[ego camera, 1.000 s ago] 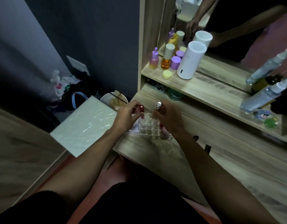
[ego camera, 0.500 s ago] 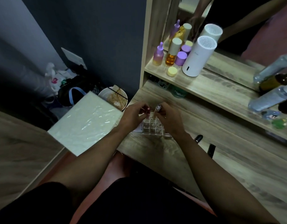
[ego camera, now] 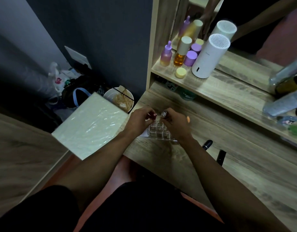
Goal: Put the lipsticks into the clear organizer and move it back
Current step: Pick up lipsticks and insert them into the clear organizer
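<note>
Both hands are parked right over the clear organizer (ego camera: 158, 132), which sits near the middle of the frame on the wooden desk (ego camera: 244, 173), close to the desk's left edge. The left hand (ego camera: 139, 120) is pinched around a red lipstick (ego camera: 153, 115), holding it just above the organizer's far-left corner, and the right hand (ego camera: 175, 124) is gripping a silvery-capped lipstick (ego camera: 164, 113) the same way, right next to the red one, so the two tips nearly meet over the back row of the grid. Can't really tell whether either tube is already poking into a slot or just above it; the fingers cover that bit. The compartments I can see between the wrists look like see-through cells, and there's something white and flat peeking out under the organizer's left side. Over to the right of the right forearm, two black lipsticks are lying loose on the desk: one (ego camera: 207, 144) just beside the wrist, the other (ego camera: 221, 156) a little lower and further right, both well apart from the organizer. Upper middle of the frame has the shelf (ego camera: 228, 87) with a white cylinder gadget (ego camera: 209, 56), a purple dropper bottle (ego camera: 167, 55), an amber bottle (ego camera: 181, 52), a purple-lidded jar (ego camera: 190, 58) and a small yellow jar (ego camera: 180, 72), all bunched together with a mirror (ego camera: 261, 22) behind them. Far right edge has some clear spray bottles (ego camera: 281, 104), pretty blurry. Left of the desk there's a pale plastic-wrapped panel (ego camera: 89, 124) and a white bowl (ego camera: 119, 100) down on the floor behind it.
</note>
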